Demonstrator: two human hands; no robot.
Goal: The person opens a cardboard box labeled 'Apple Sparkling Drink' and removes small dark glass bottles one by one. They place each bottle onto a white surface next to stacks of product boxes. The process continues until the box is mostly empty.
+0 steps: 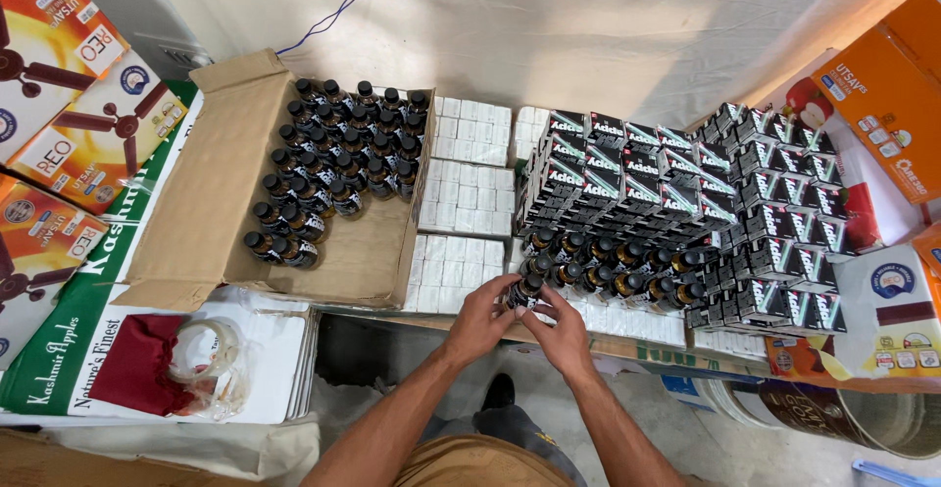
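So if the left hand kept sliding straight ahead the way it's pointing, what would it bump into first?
The left hand already touches a small dark bottle, so probably that. Beyond it stand the rows of dark bottles, then the black cartons, though depth is hard to judge.

Packages and labels around our work surface

We see an open brown cardboard box (294,213) at left, holding dark small bottles (338,159) with pale labels. Just right of it lie flat stacks of white cartons (469,188). At right stand many small black cartons (686,178) with white and green stripes, piled in rows, and before them a row of dark bottles (613,276) with black caps. Our hands hold one labelled bottle (522,293) at the near edge. Far left are orange boxes with ceiling fan pictures (59,105) and a white and green flat box (118,281). Far right is an orange box with apple pictures (872,115).
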